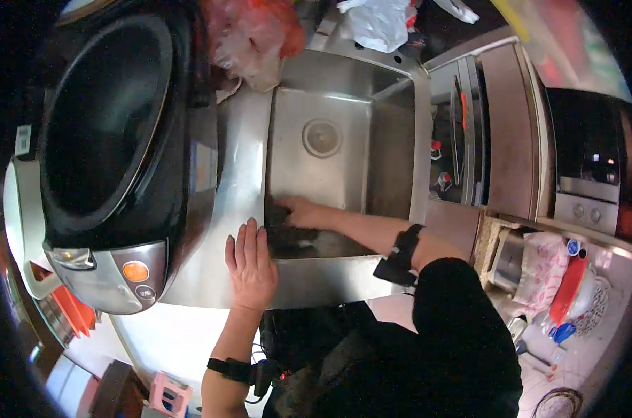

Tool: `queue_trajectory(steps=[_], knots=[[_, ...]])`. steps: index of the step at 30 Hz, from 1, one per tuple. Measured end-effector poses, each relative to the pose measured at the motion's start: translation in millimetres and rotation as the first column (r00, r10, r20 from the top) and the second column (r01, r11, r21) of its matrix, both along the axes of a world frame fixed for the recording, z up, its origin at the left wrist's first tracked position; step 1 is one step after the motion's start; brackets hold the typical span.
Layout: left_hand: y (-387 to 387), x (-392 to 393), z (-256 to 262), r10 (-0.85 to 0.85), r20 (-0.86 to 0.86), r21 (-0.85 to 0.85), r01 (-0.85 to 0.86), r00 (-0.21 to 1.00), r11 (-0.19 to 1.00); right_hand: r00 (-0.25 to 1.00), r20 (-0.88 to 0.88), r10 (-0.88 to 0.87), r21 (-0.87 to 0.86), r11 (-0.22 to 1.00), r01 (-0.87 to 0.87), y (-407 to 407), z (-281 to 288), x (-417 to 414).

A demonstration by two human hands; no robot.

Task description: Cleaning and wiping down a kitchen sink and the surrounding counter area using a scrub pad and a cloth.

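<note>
A stainless steel sink (418, 130) lies before me, with a round drain (321, 138) in its floor. My right hand (308, 213) reaches down into the basin, close to its left wall at the near end. Its fingertips are at a dark patch (278, 213); whether this is a cloth or only shadow is unclear, and I cannot tell if the fingers grip anything. My left hand (251, 266) rests palm down on the steel counter (245, 141) beside the basin's near left corner. Its fingers are stretched out and hold nothing.
A large black-and-silver rice cooker (109, 277) stands on the left. Red and clear plastic bags (253, 44) lie at the far left of the sink, a white plastic bag (378, 23) behind it. Cabinets (511, 130) line the right. A pink stool (170, 394) is at lower left.
</note>
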State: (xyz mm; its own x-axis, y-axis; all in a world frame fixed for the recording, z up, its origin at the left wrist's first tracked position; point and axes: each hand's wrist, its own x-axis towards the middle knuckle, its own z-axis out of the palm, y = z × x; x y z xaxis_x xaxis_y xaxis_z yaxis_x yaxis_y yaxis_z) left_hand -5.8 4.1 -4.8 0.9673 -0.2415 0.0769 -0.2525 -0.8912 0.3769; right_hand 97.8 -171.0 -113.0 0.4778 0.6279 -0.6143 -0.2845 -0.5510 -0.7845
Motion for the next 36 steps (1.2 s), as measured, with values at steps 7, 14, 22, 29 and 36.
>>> queue_trajectory(steps=[7,14,22,29,36], knots=[[3,2,7,0.001,-0.066,-0.022,-0.003,0.998,1.0,0.707,0.089,0.701,-0.656,0.576,-0.488,-108,26,-11],[11,0,4,0.012,-0.045,0.038,-0.01,0.999,0.999,0.133,0.095,0.987,-0.859,0.149,-0.491,-188,-19,47],[10,1,0,-0.033,-0.085,-0.031,0.031,0.996,0.999,0.212,0.048,0.976,-0.999,0.047,0.013,-197,2,155],[12,-21,-30,-0.075,-0.104,0.209,0.096,0.992,0.973,0.277,0.052,0.96,-0.795,0.207,-0.569,-183,9,8],[24,5,5,-0.289,0.104,0.584,0.177,0.952,0.792,0.237,0.067,0.969,-0.998,0.066,0.011,-235,-19,193]])
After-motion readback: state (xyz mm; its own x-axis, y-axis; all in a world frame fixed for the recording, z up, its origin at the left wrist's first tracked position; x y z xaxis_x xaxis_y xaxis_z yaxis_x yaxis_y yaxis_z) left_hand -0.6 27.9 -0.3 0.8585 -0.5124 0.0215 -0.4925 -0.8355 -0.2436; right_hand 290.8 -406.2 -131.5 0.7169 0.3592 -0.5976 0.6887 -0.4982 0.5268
